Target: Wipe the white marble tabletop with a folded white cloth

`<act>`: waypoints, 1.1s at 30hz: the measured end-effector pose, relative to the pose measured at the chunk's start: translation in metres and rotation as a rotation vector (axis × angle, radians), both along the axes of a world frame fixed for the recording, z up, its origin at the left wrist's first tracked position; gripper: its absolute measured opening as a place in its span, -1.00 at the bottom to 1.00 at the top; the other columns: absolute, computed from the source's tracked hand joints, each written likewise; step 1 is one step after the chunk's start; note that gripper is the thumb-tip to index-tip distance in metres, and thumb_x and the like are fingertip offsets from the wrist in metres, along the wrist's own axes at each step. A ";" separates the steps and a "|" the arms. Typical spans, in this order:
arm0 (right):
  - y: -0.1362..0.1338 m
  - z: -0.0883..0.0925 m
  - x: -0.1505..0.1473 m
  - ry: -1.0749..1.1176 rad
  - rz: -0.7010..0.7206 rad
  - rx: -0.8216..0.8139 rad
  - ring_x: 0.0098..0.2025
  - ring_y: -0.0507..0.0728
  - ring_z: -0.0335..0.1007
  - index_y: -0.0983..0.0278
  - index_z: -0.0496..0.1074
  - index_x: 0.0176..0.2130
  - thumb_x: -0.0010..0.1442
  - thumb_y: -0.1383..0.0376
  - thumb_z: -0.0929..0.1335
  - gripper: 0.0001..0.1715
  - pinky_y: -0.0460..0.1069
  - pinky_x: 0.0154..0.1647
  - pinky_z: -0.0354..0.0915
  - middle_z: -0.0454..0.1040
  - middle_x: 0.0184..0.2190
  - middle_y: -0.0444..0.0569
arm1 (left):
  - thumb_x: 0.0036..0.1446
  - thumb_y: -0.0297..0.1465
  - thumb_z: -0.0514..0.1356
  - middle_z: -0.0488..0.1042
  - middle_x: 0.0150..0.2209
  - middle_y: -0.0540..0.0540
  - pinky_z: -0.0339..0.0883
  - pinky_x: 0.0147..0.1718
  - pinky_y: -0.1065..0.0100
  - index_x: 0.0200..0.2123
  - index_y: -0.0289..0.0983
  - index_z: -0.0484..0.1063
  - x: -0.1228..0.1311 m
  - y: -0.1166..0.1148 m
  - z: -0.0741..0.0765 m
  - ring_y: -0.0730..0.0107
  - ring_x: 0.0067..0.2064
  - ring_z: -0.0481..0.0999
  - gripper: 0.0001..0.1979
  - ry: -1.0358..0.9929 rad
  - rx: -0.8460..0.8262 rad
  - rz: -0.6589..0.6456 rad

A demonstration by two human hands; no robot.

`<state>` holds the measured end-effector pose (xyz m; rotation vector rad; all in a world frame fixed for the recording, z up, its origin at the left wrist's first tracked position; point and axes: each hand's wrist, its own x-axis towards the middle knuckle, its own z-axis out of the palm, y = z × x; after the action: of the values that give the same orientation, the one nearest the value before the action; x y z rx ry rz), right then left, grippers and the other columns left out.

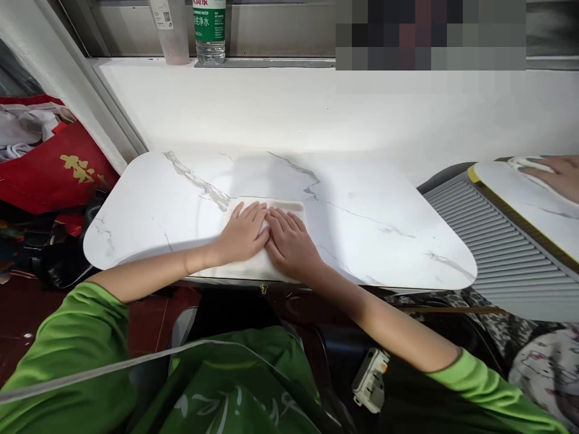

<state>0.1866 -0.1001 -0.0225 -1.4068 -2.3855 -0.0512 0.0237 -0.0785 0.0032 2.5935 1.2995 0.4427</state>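
A folded white cloth (296,208) lies flat at the middle of the white marble-patterned table (371,241), close to its front edge. My left hand (244,233) rests on the cloth's left part, palm down with the fingers stretched out. Beside it, my right hand (292,241) lies flat on the right part, fingers extended forward. The two hands touch near the middle of the cloth. Neither is gripping anything, and the palms hide part of the cloth.
On the ledge behind stand a clear plastic cup (174,39) and a water bottle (210,33). A red bag (58,163) is at left. At right, another person's hand (556,175) rests on a white cloth on a second table (520,187). A power strip (371,380) hangs below.
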 end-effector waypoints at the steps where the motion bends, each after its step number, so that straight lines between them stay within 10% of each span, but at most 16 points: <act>1: -0.007 0.000 0.002 0.007 -0.010 -0.001 0.35 0.31 0.13 0.50 0.28 0.22 0.30 0.28 0.09 -0.38 0.24 0.36 0.02 0.30 0.28 0.29 | 0.36 -0.33 -0.11 0.23 0.34 -0.27 -0.18 0.40 0.01 0.26 -0.35 0.20 0.002 -0.006 0.001 0.11 0.41 0.09 -0.53 -0.003 -0.006 -0.006; 7: 0.021 0.007 0.000 0.038 -0.047 -0.114 0.26 0.35 0.21 0.36 0.33 0.10 0.26 0.31 0.10 -0.51 0.31 0.29 0.07 0.37 0.19 0.26 | 0.35 -0.41 -0.18 0.24 0.33 -0.29 -0.16 0.39 0.00 0.25 -0.37 0.19 0.011 0.013 -0.001 0.15 0.40 0.11 -0.53 -0.008 -0.034 0.022; 21: 0.221 0.002 0.008 0.153 -0.128 -0.067 0.12 0.36 0.31 0.26 0.33 -0.06 0.24 0.37 0.12 -0.66 0.28 0.19 0.15 0.48 0.01 0.19 | 0.30 -0.53 -0.15 0.46 0.12 -0.26 0.07 0.23 0.12 0.00 -0.32 0.39 0.038 0.207 -0.010 0.15 0.19 0.37 -0.63 -0.086 0.039 0.153; 33: 0.212 -0.002 0.011 0.191 -0.126 -0.036 0.13 0.36 0.30 0.27 0.36 0.00 0.25 0.32 0.14 -0.62 0.27 0.23 0.11 0.49 0.02 0.20 | 0.30 -0.52 -0.14 0.44 0.15 -0.23 0.07 0.24 0.12 0.06 -0.28 0.36 0.039 0.199 -0.010 0.17 0.21 0.35 -0.61 -0.037 0.058 0.152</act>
<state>0.1980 0.1119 -0.0249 -1.5055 -2.1520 0.0899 0.0627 0.1205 -0.0073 2.5294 1.4990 0.5590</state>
